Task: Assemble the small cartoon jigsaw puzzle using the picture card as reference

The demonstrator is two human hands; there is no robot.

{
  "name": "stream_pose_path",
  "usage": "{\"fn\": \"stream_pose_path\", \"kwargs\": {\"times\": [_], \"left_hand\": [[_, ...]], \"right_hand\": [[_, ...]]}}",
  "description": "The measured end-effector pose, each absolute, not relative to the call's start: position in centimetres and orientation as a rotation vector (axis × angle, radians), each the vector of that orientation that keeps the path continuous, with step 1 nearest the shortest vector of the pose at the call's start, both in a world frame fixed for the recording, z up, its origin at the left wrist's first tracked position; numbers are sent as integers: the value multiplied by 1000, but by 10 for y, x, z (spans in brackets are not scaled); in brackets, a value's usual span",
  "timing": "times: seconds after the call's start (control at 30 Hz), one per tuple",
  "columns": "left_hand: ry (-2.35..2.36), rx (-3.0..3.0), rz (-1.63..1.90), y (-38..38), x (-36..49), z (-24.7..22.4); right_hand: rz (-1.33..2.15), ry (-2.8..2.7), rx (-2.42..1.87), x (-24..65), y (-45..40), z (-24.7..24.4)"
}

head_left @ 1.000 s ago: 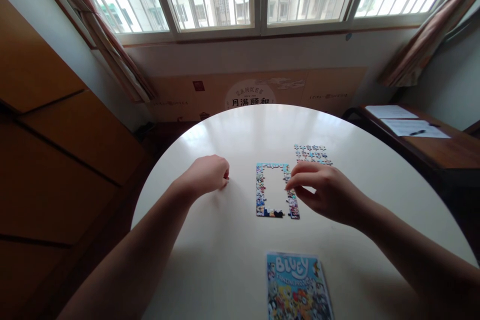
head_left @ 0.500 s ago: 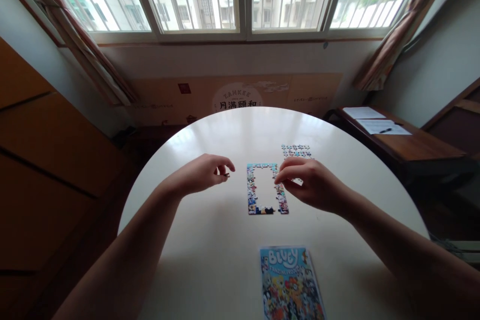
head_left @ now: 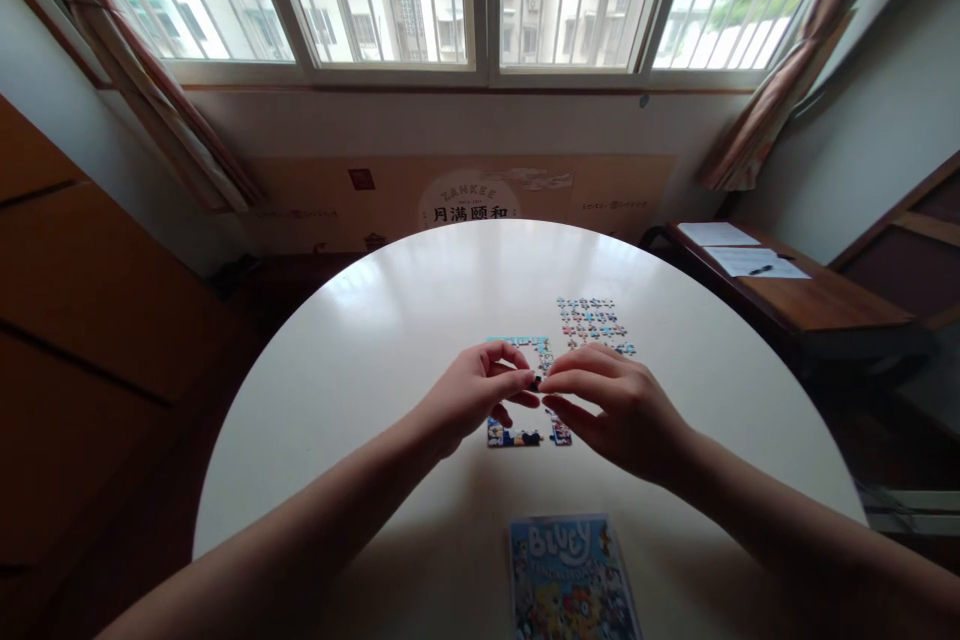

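Note:
My left hand point(head_left: 487, 380) pinches a small dark jigsaw puzzle piece point(head_left: 535, 384) between thumb and fingers, above the partly built puzzle. From the other side, my right hand point(head_left: 611, 400) reaches in. Its fingertips are at the piece's edge, and a gap shows between its thumb and index finger. Beneath both hands lies the puzzle border point(head_left: 517, 439), a joined rectangular frame whose middle and right side are largely hidden by the hands. Loose puzzle pieces point(head_left: 592, 317) sit in rows just beyond my right hand.
A colourful picture sheet or booklet marked "Bluey" point(head_left: 574, 575) lies near me on the round white table point(head_left: 337, 370). To the right, papers point(head_left: 757, 261) and a pen point(head_left: 760, 270) rest on a wooden side table point(head_left: 847, 295). A barred window is ahead.
My left hand has moved right with the dark piece, from beside the puzzle border to over it. My right hand has shifted slightly down, and the two hands now meet at the piece.

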State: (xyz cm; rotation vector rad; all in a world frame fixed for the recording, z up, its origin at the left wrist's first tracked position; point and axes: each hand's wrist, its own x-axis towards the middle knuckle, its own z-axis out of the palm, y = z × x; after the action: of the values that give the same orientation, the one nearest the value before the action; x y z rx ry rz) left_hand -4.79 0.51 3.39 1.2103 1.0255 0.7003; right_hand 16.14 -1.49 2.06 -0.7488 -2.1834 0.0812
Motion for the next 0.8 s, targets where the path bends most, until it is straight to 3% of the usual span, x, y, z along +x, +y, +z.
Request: {"fn": "stream_pose_path", "kwargs": {"times": [0.27, 0.43, 0.57, 0.8], "left_hand": [[1000, 1294, 671, -2, -41, 29], [1232, 1873, 612, 0, -54, 38], [1229, 2369, 362, 6, -65, 41], [1131, 2517, 135, 9, -63, 29]], "right_hand": [[65, -2179, -727, 162, -15, 16], [135, -2287, -787, 173, -16, 19], [244, -2463, -826, 179, -14, 16], [345, -2578, -835, 174, -14, 10]]}}
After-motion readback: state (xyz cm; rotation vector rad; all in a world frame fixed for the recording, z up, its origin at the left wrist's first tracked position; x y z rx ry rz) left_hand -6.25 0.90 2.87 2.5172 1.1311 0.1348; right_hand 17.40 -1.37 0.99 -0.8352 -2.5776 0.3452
